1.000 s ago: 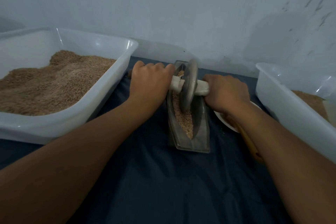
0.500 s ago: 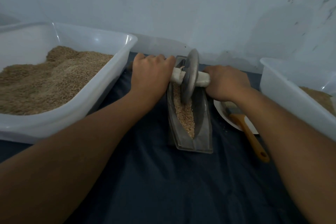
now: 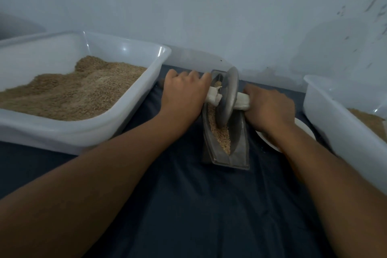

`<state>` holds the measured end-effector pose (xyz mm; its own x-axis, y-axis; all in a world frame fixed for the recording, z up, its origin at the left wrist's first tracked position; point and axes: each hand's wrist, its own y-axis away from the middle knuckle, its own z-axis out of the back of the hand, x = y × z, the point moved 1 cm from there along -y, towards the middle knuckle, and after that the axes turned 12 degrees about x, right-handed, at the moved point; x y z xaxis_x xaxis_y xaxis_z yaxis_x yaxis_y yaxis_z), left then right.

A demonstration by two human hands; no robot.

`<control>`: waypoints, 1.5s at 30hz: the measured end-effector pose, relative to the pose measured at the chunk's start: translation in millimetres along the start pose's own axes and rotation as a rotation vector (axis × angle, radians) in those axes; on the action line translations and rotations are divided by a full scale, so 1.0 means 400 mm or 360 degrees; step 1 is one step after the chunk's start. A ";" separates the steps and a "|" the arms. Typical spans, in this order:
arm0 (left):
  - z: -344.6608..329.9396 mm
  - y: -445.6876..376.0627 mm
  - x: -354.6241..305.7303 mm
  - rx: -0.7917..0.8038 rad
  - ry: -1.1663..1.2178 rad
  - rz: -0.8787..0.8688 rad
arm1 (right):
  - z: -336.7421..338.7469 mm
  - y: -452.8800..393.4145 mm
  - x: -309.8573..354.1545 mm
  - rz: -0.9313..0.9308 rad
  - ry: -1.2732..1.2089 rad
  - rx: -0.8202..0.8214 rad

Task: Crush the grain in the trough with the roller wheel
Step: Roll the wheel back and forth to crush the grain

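Mid-crush I reckon: my left hand point(image 3: 184, 94) and right hand point(image 3: 270, 109) fists wrapped round the axle, roller wheel point(image 3: 227, 98) in trough point(image 3: 238, 148), near-end grain point(image 3: 224, 140) looks coarse, more passes left

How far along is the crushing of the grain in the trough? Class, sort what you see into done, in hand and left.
Done: grain already lies in the trough, and the roller wheel stands in it. In hand: the left hand and right hand grip the cloth-wrapped axle either side of the wheel, near the trough's far end. Left: the grain at the near end looks coarse, so more passes seem needed.
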<state>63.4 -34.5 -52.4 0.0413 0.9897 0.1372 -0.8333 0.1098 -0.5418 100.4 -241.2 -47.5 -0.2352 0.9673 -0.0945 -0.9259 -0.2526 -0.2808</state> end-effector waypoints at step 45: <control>0.018 0.001 0.008 0.0220 -0.0050 -0.0055 | 0.014 0.052 0.017 -0.0079 0.0086 -0.0109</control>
<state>59.2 -31.9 -46.4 0.0559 0.9820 0.1806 -0.8998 0.1279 -0.4170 77.8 -239.7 -48.6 -0.1715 0.9766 -0.1298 -0.9133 -0.2070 -0.3508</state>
